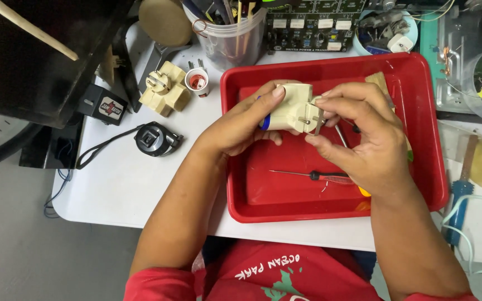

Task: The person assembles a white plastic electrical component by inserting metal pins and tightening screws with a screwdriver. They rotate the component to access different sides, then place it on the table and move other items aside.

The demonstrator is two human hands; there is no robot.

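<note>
While my left hand [241, 125] grips the cream adapter [288, 108], my right fingers [322, 120] pinch its prong; screwdriver [319, 176] lies untouched below them in the tray [241, 189].

Cream plug adapter [292, 107] with a blue band, red tray [330, 209], white bench [129, 184], red-handled screwdriver [330, 177].

We held the plug adapter [292, 108] over the tray [241, 192] between left hand [235, 125] and right hand [364, 136]. A screwdriver [316, 176] lay in the tray. Left of it sat another adapter [165, 89], a tool cup [230, 33] behind.
</note>
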